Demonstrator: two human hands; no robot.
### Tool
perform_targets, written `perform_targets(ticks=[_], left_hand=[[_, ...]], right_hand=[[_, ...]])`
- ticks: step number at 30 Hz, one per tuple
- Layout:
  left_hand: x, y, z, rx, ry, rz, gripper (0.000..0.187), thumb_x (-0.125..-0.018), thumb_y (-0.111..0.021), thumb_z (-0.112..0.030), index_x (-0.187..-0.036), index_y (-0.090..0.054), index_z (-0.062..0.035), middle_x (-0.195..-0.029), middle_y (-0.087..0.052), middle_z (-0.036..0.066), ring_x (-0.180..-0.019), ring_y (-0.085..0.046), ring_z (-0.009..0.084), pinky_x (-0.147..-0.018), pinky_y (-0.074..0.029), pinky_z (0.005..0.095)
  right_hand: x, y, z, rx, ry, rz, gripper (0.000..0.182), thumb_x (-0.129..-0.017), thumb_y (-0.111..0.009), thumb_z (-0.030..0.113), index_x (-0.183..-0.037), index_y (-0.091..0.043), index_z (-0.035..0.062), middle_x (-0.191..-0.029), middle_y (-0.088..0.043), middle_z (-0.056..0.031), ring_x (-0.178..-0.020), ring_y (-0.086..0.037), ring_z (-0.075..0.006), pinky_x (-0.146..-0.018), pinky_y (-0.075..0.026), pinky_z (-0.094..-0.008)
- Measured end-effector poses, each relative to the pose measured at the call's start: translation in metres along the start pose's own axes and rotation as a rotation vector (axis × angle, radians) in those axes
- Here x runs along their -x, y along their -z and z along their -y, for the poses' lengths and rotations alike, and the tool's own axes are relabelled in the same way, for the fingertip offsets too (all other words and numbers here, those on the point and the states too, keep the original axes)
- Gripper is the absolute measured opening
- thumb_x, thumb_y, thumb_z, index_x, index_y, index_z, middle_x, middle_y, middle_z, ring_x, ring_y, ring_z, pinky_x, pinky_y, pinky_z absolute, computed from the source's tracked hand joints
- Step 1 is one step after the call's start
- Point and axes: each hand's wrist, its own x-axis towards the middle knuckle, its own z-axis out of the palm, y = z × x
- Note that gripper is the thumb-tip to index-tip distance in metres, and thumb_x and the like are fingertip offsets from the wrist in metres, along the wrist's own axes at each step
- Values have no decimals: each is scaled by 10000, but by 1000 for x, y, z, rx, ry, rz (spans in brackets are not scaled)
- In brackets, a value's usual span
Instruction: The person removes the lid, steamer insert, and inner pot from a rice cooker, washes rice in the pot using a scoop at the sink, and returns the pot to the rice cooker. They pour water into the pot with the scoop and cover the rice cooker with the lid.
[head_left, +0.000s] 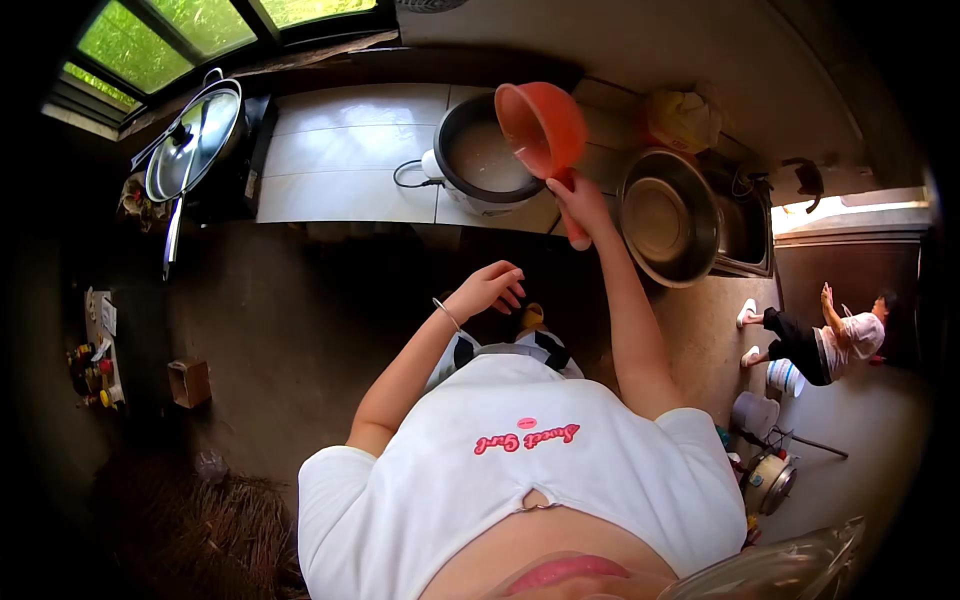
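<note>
My right hand is wrapped round the handle of a red plastic ladle. The ladle's bowl is tilted over the right side of a round cooker pot with a dark rim, which holds cloudy liquid. A cable runs from the cooker's left side. My left hand hangs in front of my body, below the counter edge, its fingers apart and slightly bent, with nothing in it. Right of the ladle, a large metal basin stands tilted at the sink.
A lidded pan sits on the stove at the left. The sink is beyond the basin. Another person stands at the far right near buckets. A cardboard box and a heap of twigs lie on the floor.
</note>
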Motion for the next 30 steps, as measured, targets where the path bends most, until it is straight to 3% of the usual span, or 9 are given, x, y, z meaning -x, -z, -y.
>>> perform_targets(ticks=[4,11,12,13,16,21,23,26,30], left_hand=[[-38,-49,-19,27,-43,-38,493,-953,-375,-426,-1231,-429,-22,-1082,-560,136,-971,-587,228,-777,-527,356],[-112,-162,-33,285,-135,35,548,-963,-273,-466,-1277,-389,-32,-1176,-532,161,-1045,-564,276,-799,-516,402],[-123,-189,-31,361,-166,23,485,-961,-331,-438,-1234,-423,-47,-1059,-572,131,-914,-600,249,-715,-524,361],[-134,-212,-30,335,-150,52,485,-961,-331,-438,-1234,-423,-47,-1059,-572,131,-914,-600,249,-715,-524,361],[-166,-287,-15,227,-175,21,287,-914,-531,-289,-1073,-470,-58,-797,-524,56,-611,-526,157,-528,-467,294],[-215,-384,-12,208,-121,102,260,-882,-581,-214,-1061,-477,-55,-802,-523,52,-607,-517,136,-481,-439,263],[-243,-402,-13,220,-20,141,280,-878,-580,-188,-1091,-462,-50,-803,-522,49,-597,-501,122,-477,-426,251],[-285,-423,-12,236,56,170,313,-873,-573,-157,-1135,-439,-47,-787,-509,41,-589,-490,113,-472,-412,242],[-353,-454,-15,205,93,204,321,-878,-563,-164,-1151,-425,-68,-750,-489,31,-545,-482,114,-456,-411,243]], right_hand=[[13,4,-30,-922,-111,139,385,-907,-455,398,-952,-522,22,-733,-605,-82,-663,-585,-157,-644,-477,-290],[90,70,-88,-1429,-101,307,454,-933,-423,424,-1101,-457,5,-1055,-606,-174,-946,-582,-191,-822,-482,-305],[105,84,-103,-1431,-100,283,453,-937,-418,415,-1127,-451,5,-1079,-595,-174,-958,-579,-193,-827,-482,-304],[119,99,-117,-1435,-98,250,453,-941,-414,405,-1152,-445,5,-1103,-584,-175,-969,-575,-194,-832,-481,-304],[163,147,-178,-1375,-55,170,430,-951,-409,367,-1199,-430,16,-1136,-566,-172,-1001,-565,-196,-847,-475,-307],[222,225,-282,-1318,-87,105,365,-943,-461,317,-1129,-510,7,-1113,-573,-146,-977,-572,-188,-874,-466,-309],[231,243,-353,-1304,-140,94,307,-931,-489,289,-1048,-558,14,-1027,-611,-122,-901,-593,-169,-837,-485,-305],[236,288,-421,-1172,-436,-164,210,-914,-491,240,-940,-591,57,-816,-640,-32,-727,-595,-108,-686,-509,-262],[220,336,-506,-1133,-522,-356,205,-906,-507,264,-923,-608,87,-786,-633,-2,-663,-557,-77,-602,-459,-216]])
